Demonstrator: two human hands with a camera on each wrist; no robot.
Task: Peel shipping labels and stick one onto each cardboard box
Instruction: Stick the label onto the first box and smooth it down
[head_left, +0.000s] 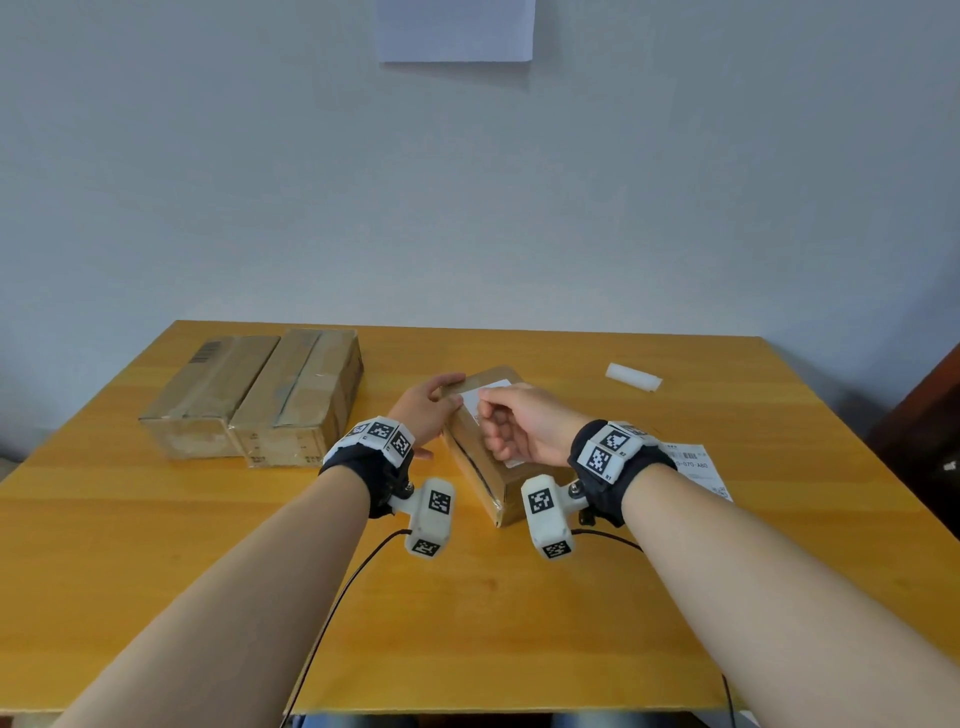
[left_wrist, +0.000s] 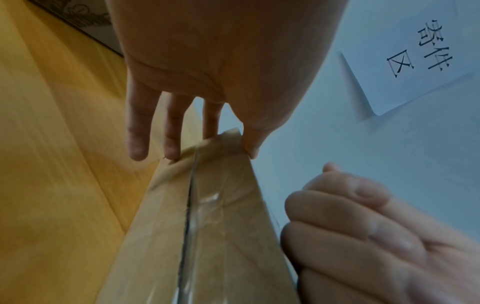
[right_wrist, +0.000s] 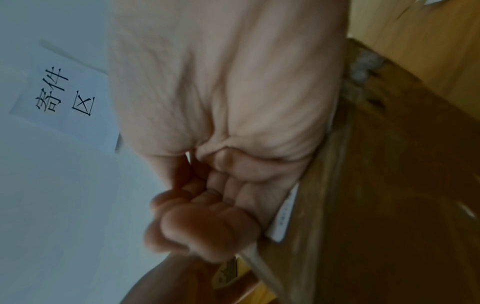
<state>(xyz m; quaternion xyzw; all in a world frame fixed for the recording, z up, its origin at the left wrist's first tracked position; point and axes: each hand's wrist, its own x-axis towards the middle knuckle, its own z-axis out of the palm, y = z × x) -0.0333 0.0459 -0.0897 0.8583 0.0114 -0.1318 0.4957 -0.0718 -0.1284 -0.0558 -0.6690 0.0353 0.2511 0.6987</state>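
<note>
A small cardboard box (head_left: 470, 462) lies at an angle in the middle of the table (head_left: 467, 623), with a white shipping label (head_left: 491, 393) on its top face. My left hand (head_left: 449, 392) grips the box's far left end. In the left wrist view its straight fingers (left_wrist: 137, 133) lie down the taped side of the box (left_wrist: 215, 216) and the thumb hooks the top edge. My right hand (head_left: 488, 415) sits on the label with its fingers curled, thumb and forefinger at the label's far corner. Under that hand (right_wrist: 194, 222) the label's edge (right_wrist: 284, 214) lies flat on the box.
Two larger cardboard boxes (head_left: 208, 400) (head_left: 301, 400) stand side by side at the back left. A printed label sheet (head_left: 696, 462) lies right of my right wrist, and a white crumpled strip (head_left: 634, 376) at the back right. A paper sign (head_left: 457, 31) hangs on the wall. Dark furniture (head_left: 924, 431) borders the table's right edge.
</note>
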